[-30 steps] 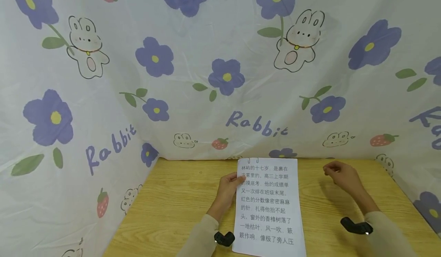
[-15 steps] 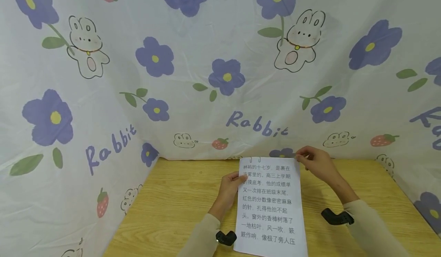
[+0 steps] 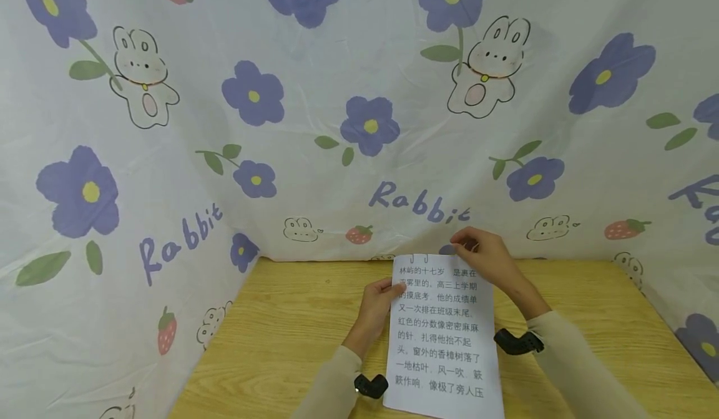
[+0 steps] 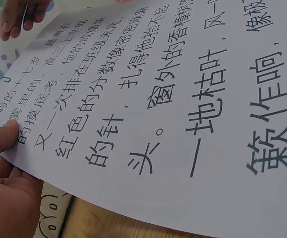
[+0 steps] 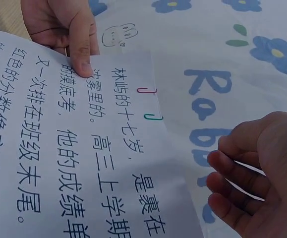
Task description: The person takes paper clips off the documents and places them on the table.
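White paper (image 3: 438, 338) printed with large dark Chinese characters is held up, facing the head camera. My left hand (image 3: 372, 311) pinches its left edge near the top, thumb in front and fingers behind. Two paper clips sit side by side on the top edge, a red paper clip (image 5: 146, 91) and a green paper clip (image 5: 153, 117). My right hand (image 3: 487, 260) is at the top right of the paper, overlapping that corner in the head view. In the right wrist view its fingers (image 5: 232, 210) are loosely curled, just off the top edge, with nothing visible between them.
Below is a wooden table (image 3: 281, 331). A white cloth (image 3: 314, 175) with purple flowers, rabbits and strawberries hangs behind it and along the sides. Both wrists wear black cameras, one at the left (image 3: 371, 386) and one at the right (image 3: 518, 342).
My right hand has moved left from above the table's right side to the paper's top right corner, then along its top edge toward the clips. The left hand keeps its grip, shifting slightly right.
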Available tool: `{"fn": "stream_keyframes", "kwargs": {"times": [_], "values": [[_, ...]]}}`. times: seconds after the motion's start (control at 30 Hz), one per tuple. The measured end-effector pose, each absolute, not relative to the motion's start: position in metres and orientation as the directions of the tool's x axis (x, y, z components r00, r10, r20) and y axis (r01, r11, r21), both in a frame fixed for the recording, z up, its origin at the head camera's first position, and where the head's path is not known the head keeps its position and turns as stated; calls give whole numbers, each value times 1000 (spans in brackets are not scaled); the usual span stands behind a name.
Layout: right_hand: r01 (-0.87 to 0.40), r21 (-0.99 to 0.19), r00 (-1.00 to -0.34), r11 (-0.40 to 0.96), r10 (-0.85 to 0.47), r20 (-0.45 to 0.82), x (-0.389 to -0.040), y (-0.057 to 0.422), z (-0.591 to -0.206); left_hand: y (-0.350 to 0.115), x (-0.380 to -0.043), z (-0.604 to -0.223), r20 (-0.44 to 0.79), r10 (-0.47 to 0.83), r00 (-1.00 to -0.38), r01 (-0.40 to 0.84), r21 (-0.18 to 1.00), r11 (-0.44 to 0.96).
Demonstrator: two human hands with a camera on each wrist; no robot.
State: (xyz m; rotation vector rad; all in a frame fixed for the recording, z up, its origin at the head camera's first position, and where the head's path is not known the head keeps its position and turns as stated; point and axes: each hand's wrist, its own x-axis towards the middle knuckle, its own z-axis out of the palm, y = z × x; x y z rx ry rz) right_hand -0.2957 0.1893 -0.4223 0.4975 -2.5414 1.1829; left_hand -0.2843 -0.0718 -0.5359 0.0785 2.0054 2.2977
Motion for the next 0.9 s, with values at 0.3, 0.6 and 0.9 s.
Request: {"fn": "stream_keyframes", "kwargs": {"times": [0.3, 0.6, 0.9], "values": [[-472, -627, -876, 620, -253, 410, -303, 164, -425, -71, -286, -532, -23, 100, -995, -36, 990, -134], [-452, -595, -889, 664, -286, 356, -304, 150, -432, -71, -285, -532, -22, 107, -994, -35, 992, -123], [-439, -545, -895, 714, -292, 338, -302, 142, -443, -71, -284, -531, -22, 120, -993, -37, 992, -120]]}}
